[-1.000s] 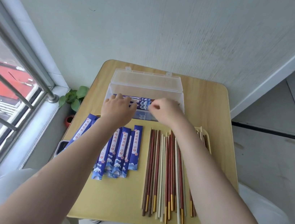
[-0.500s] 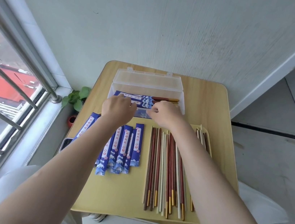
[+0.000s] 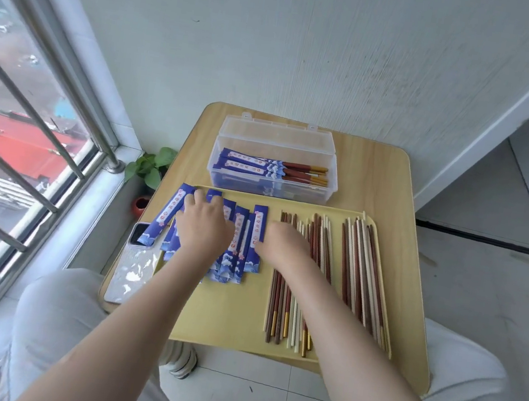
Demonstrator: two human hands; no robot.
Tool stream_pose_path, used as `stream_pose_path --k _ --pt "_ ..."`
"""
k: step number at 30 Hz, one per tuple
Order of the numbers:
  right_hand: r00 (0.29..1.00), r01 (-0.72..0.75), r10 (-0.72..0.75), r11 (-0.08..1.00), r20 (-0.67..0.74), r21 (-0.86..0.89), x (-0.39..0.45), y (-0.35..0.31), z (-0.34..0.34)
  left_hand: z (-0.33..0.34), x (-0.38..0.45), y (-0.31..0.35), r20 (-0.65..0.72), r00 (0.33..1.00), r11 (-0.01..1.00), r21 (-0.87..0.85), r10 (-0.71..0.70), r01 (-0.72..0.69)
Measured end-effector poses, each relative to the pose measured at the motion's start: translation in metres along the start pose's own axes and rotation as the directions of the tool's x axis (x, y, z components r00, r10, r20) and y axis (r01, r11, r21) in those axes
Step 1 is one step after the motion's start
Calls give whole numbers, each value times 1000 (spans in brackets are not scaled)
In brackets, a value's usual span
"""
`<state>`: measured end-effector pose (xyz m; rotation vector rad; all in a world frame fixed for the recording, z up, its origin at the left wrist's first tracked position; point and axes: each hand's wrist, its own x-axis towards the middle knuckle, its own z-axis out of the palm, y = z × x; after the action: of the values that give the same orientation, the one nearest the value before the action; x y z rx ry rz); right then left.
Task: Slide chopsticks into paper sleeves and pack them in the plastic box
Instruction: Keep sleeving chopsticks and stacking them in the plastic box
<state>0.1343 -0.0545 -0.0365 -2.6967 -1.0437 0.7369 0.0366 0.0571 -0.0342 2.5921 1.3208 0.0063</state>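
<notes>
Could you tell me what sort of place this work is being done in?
Probably a narrow enclosed balcony or window nook in a building, not a workshop. A small wooden table stands against a plain wall, a barred window beside it overlooks rooftops, and a potted plant sits on the tiled floor.

The blue paper sleeves [image 3: 257, 233] on the tray carry a white strip with red Chinese characters, too small and blurred to read reliably.
</notes>
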Motion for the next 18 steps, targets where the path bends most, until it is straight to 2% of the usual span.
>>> stream_pose_path --k 5,11,14,16,18 --pt "992 -123 122 991 -36 -45 -12 -13 24 13 -24 -9 53 997 998 -18 -56 57" --pt "984 -176 176 984 8 -6 -18 -22 29 25 -37 -10 50 999 997 -75 6 -3" --pt "985 -171 174 979 -17 110 -19 -15 25 26 -37 -13 63 998 995 -103 20 -13" --pt "980 -148 172 964 -95 222 -22 -6 16 26 -36 -14 63 998 994 -113 24 -16" --pt "966 -101 175 933 -189 345 -26 3 3 26 -36 -12 -9 1000 984 -180 13 -14"
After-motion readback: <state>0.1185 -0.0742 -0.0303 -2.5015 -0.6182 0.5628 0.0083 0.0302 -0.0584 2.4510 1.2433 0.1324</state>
